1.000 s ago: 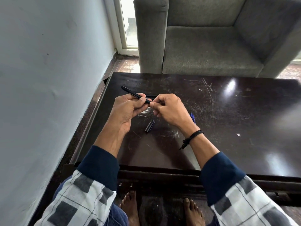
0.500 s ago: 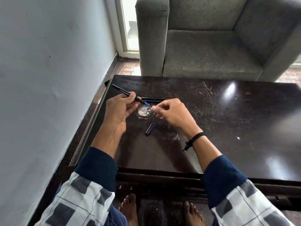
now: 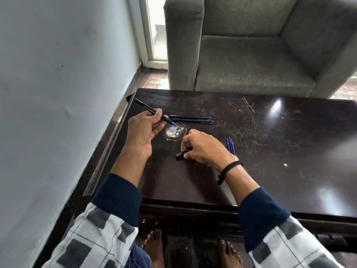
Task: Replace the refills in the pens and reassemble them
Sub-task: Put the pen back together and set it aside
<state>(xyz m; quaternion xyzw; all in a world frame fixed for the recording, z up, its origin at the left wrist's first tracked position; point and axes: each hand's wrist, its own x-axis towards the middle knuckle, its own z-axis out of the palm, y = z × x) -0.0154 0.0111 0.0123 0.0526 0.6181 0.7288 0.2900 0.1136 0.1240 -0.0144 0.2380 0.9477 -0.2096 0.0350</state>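
Observation:
My left hand [image 3: 144,130] grips a black pen [image 3: 146,109] by its barrel, its blue tip pointing down-right over the table. The fingers of my right hand [image 3: 202,147] curl round a short black pen cap [image 3: 180,155] that lies on the dark table [image 3: 270,151]. Two more dark pens [image 3: 191,119] lie side by side beyond my hands. A few blue refills [image 3: 230,145] rest to the right of my right wrist, partly hidden by it.
A round whitish stain [image 3: 173,132] marks the table between my hands. A grey armchair [image 3: 251,55] stands just beyond the table's far edge. A pale wall [image 3: 58,93] runs close along the left side. My bare feet [image 3: 154,246] show under the table.
My right hand has dropped from near the pen tip down to the cap on the table and closed round it. My left hand still holds the pen, shifted slightly left.

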